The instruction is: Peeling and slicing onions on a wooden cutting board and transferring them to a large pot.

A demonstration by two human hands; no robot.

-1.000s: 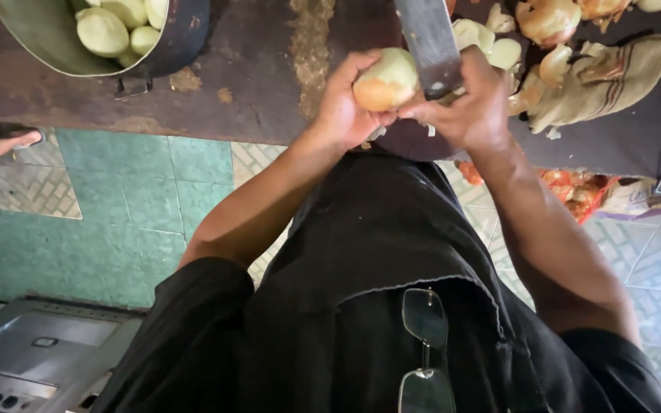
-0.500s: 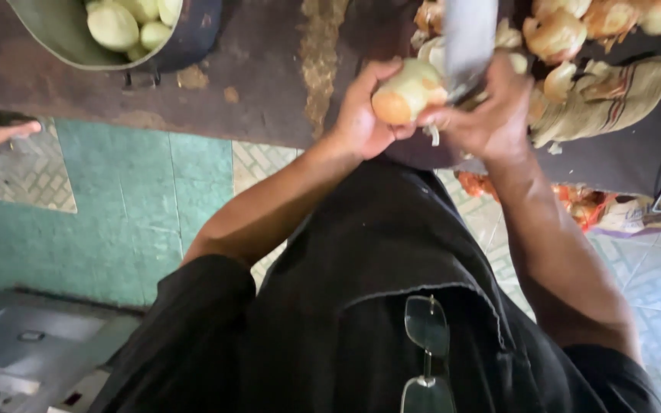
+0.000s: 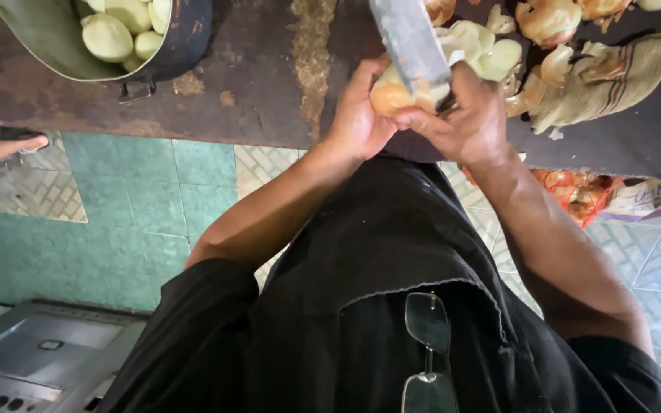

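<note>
Onion gripped in left hand, held just above the near edge of the dark surface, brown skin on its lower side, paler flesh showing near the top. Right hand clenched round the handle of a broad knife, flat grey blade laid against the onion's upper side, tip pointing away from the body. Beyond the onion, on the surface: a heap of pale peeled pieces, loose papery skins, several unpeeled onions and a striped woven sack. Far left of the onion: a metal pot with whole peeled onions inside. Judging by that pot and the heap of skins, peeling well under way, a good batch already done; this onion only partly stripped, and some brown-skinned ones yet untouched. Below the onion: black shirt with folded glasses hung at the neck, green tiled floor, and another person's foot at the left edge.
</note>
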